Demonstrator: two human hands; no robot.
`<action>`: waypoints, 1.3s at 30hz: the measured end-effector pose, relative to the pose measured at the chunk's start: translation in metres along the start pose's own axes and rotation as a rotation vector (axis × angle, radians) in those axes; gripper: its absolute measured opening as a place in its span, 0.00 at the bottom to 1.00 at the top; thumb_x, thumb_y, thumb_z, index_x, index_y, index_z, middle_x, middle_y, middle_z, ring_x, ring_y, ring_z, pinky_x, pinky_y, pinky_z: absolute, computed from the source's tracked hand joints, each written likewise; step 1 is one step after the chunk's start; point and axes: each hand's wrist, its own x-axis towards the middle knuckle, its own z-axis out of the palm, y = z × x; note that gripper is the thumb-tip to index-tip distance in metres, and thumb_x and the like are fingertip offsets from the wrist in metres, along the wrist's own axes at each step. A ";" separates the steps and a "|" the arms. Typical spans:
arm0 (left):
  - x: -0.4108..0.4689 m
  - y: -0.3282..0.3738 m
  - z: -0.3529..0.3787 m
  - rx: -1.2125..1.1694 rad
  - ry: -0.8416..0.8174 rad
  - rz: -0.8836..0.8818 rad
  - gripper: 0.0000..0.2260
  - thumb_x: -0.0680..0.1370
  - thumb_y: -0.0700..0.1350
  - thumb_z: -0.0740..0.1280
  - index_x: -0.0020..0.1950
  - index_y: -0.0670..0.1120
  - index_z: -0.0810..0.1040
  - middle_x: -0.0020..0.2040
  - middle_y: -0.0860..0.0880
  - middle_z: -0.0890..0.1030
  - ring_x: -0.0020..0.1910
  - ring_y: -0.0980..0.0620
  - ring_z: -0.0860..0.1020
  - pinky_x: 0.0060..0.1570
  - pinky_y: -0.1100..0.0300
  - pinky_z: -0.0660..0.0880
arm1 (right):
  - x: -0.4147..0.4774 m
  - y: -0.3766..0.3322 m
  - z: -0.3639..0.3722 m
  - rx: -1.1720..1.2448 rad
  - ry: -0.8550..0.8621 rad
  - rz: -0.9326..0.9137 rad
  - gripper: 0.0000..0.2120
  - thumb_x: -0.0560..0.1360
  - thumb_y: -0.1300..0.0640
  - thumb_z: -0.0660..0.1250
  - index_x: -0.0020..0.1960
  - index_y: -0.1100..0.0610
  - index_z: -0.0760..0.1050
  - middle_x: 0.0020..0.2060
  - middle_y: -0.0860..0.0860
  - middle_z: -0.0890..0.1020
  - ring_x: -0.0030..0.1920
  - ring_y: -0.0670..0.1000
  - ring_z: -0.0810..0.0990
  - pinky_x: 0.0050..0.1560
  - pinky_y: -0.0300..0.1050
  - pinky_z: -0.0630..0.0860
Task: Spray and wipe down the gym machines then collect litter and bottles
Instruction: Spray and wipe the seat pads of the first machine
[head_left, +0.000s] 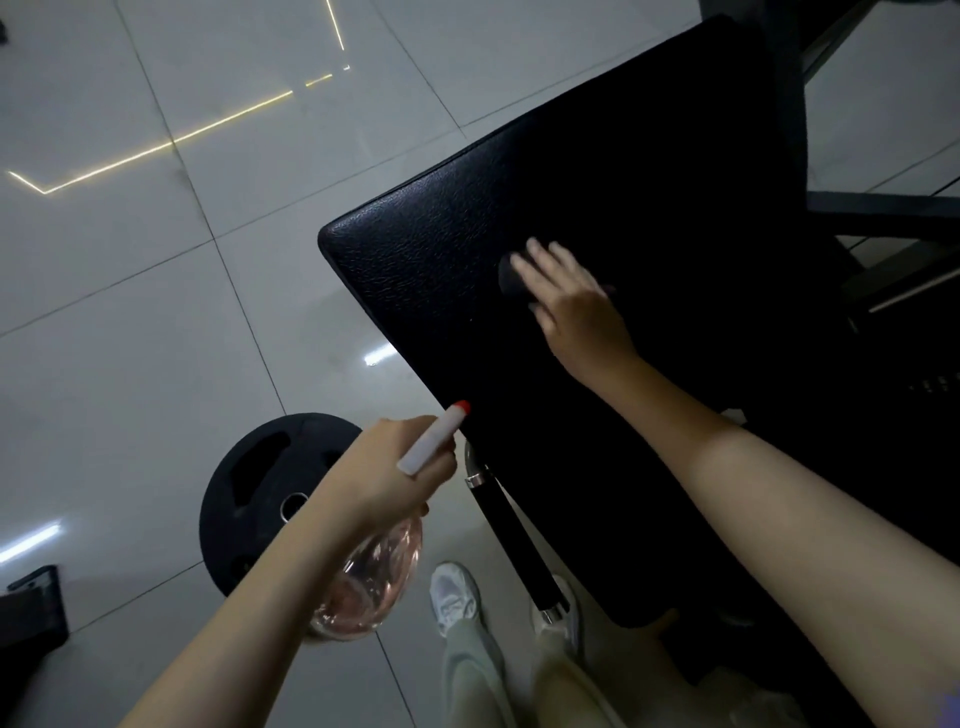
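The right hand (576, 306) lies flat, fingers extended, pressing a dark cloth (511, 283) onto the black bench pad (649, 182). The left hand (395, 473) grips the pink spray bottle (371, 582) at its neck, just beside the pad's near edge.

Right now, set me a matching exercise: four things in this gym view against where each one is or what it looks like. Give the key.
Column A
1. spray bottle
2. cloth
3. weight plate
4. bench pad

Column B
a. lying flat on the tiled floor
b. pressed under the straight fingers of the right hand
c. held in the left hand
d. black, textured, with the cloth on it

Pairs: 1-c, 2-b, 3-a, 4-d
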 end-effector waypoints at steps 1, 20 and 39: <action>-0.002 -0.002 -0.003 -0.038 0.011 -0.014 0.12 0.78 0.49 0.62 0.43 0.41 0.75 0.36 0.44 0.80 0.28 0.53 0.81 0.37 0.52 0.77 | 0.013 -0.009 -0.001 0.061 0.059 0.080 0.25 0.75 0.63 0.60 0.72 0.59 0.65 0.72 0.58 0.66 0.71 0.61 0.63 0.68 0.56 0.62; -0.022 -0.023 -0.009 -0.191 0.235 -0.040 0.21 0.73 0.56 0.59 0.40 0.36 0.72 0.34 0.39 0.75 0.31 0.45 0.72 0.35 0.57 0.69 | -0.025 -0.089 0.058 -0.024 0.150 0.050 0.25 0.73 0.58 0.55 0.70 0.55 0.69 0.70 0.57 0.69 0.69 0.62 0.67 0.66 0.60 0.64; -0.013 -0.031 -0.043 -0.246 0.201 -0.008 0.33 0.65 0.67 0.57 0.49 0.37 0.77 0.47 0.38 0.80 0.44 0.40 0.78 0.41 0.52 0.77 | -0.119 -0.089 0.069 -0.189 0.153 0.293 0.23 0.78 0.56 0.55 0.72 0.58 0.60 0.70 0.58 0.68 0.71 0.58 0.64 0.66 0.57 0.68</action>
